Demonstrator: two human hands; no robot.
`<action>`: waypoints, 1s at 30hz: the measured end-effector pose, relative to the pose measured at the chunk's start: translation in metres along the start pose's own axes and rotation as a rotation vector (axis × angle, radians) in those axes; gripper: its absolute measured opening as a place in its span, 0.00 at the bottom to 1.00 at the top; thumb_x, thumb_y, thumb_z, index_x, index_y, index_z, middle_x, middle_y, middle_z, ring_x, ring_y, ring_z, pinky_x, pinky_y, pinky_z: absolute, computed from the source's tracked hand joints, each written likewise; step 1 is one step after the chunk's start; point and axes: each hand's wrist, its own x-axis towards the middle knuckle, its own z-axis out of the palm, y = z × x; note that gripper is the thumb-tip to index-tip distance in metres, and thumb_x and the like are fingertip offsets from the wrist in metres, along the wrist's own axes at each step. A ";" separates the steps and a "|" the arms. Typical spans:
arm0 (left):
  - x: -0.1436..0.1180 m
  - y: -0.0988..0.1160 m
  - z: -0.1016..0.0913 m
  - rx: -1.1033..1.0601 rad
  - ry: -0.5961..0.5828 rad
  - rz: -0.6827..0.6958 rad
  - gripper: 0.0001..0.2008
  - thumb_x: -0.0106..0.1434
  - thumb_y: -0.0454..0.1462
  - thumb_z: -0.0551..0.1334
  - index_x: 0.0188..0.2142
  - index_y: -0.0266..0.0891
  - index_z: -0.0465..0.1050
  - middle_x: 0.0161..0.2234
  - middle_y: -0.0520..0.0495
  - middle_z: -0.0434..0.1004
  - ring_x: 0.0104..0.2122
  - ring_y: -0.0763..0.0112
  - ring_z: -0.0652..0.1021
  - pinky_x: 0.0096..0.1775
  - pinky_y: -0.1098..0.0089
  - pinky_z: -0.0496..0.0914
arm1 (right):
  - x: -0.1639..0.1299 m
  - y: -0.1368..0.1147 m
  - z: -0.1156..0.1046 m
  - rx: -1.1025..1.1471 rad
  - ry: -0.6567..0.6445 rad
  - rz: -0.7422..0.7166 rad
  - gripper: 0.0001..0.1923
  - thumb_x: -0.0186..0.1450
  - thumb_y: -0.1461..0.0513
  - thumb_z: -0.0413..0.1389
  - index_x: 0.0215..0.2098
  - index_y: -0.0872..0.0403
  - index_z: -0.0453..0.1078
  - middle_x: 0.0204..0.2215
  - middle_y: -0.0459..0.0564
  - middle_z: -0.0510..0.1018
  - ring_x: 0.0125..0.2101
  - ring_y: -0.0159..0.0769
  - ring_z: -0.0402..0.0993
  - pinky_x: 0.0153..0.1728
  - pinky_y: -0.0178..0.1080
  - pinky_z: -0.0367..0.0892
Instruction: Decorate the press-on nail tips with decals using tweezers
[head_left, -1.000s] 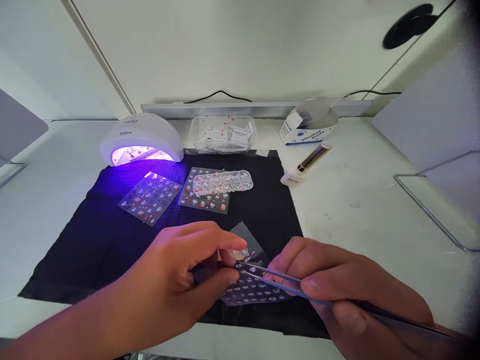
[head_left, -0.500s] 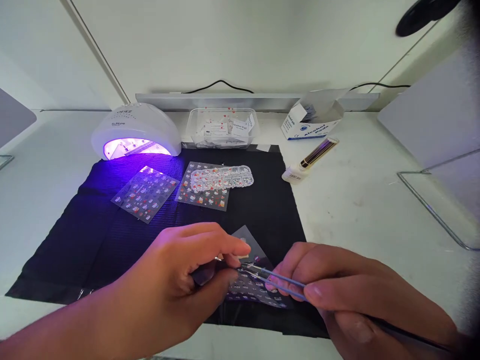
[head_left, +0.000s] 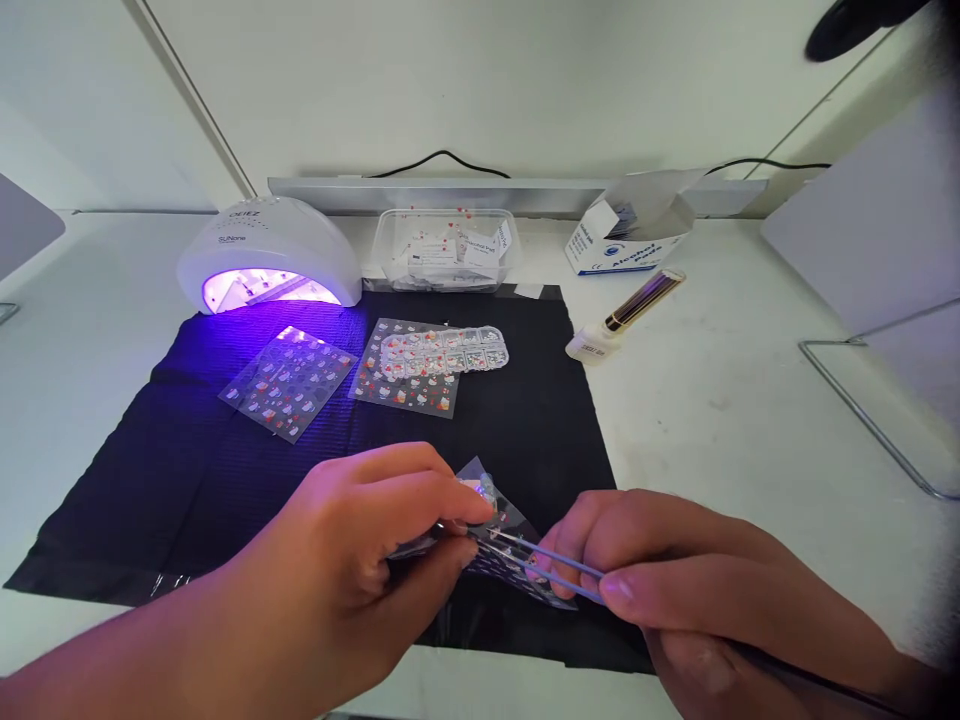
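Note:
My left hand [head_left: 375, 540] is closed in a pinch on a clear nail sticker sheet [head_left: 514, 515] dotted with small printed figures. The sheet is tilted and bent, and my fingers hide its left part. In my right hand [head_left: 675, 580] is a pair of tweezers [head_left: 555, 570] with bluish arms. Their thin tips are slightly apart at the sheet, just beside my left thumb and index finger. Whether a sticker is between the tips, I cannot tell.
A black cloth [head_left: 187, 480] holds two more sticker sheets [head_left: 289, 383] [head_left: 405, 390] and a clear case of small decorations [head_left: 444, 352]. A lit nail lamp [head_left: 270, 250], plastic tub [head_left: 446, 250], alcohol pad box [head_left: 630, 240] and gold-capped polish bottle [head_left: 626, 318] stand behind.
The held sticker sheet has tipped more steeply and shows less of its face. My tweezer tips have shifted slightly on it. Both hands keep their hold.

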 end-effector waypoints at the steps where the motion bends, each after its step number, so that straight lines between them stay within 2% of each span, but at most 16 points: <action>1: 0.000 0.000 0.000 0.000 -0.006 0.003 0.08 0.67 0.31 0.61 0.42 0.46 0.73 0.32 0.55 0.73 0.25 0.79 0.73 0.26 0.76 0.69 | 0.001 0.000 -0.001 -0.002 -0.011 -0.005 0.14 0.69 0.65 0.52 0.45 0.44 0.77 0.32 0.54 0.78 0.34 0.46 0.80 0.29 0.43 0.78; 4: -0.001 0.000 -0.001 -0.005 -0.025 0.005 0.10 0.67 0.28 0.60 0.43 0.45 0.72 0.33 0.55 0.73 0.27 0.79 0.74 0.29 0.77 0.70 | 0.002 0.001 -0.001 0.010 -0.017 -0.042 0.15 0.68 0.66 0.51 0.45 0.45 0.77 0.31 0.52 0.77 0.34 0.43 0.80 0.28 0.40 0.78; 8: -0.002 0.001 0.000 -0.014 -0.021 0.010 0.11 0.67 0.27 0.60 0.43 0.45 0.72 0.33 0.57 0.72 0.27 0.81 0.73 0.29 0.78 0.68 | 0.001 0.005 -0.001 0.034 -0.024 -0.049 0.14 0.69 0.66 0.51 0.45 0.46 0.76 0.33 0.52 0.77 0.34 0.42 0.80 0.32 0.42 0.79; 13: -0.002 0.001 -0.001 -0.023 -0.034 -0.010 0.11 0.67 0.28 0.59 0.43 0.45 0.72 0.34 0.57 0.72 0.28 0.82 0.74 0.30 0.79 0.69 | -0.001 0.006 -0.001 0.029 -0.039 -0.035 0.14 0.68 0.65 0.52 0.46 0.45 0.77 0.33 0.52 0.77 0.33 0.42 0.80 0.30 0.41 0.79; 19: -0.001 0.002 0.000 -0.018 -0.034 0.002 0.11 0.67 0.28 0.60 0.43 0.45 0.72 0.33 0.56 0.72 0.27 0.82 0.73 0.29 0.79 0.68 | -0.001 0.004 0.001 0.027 0.012 -0.019 0.13 0.69 0.63 0.53 0.46 0.43 0.77 0.31 0.51 0.77 0.31 0.42 0.80 0.29 0.42 0.78; 24: -0.002 0.001 0.000 -0.035 -0.037 -0.003 0.11 0.67 0.28 0.59 0.43 0.44 0.72 0.32 0.56 0.71 0.26 0.81 0.72 0.27 0.78 0.67 | 0.001 0.003 -0.004 0.034 -0.089 -0.029 0.13 0.68 0.64 0.54 0.45 0.45 0.78 0.31 0.52 0.78 0.31 0.42 0.80 0.29 0.41 0.78; 30: -0.003 0.001 0.000 -0.014 -0.044 -0.006 0.11 0.68 0.29 0.60 0.44 0.47 0.71 0.33 0.56 0.71 0.27 0.82 0.72 0.28 0.78 0.67 | -0.002 0.009 0.002 0.085 0.006 -0.025 0.12 0.69 0.63 0.53 0.45 0.44 0.77 0.30 0.51 0.76 0.31 0.43 0.78 0.31 0.44 0.78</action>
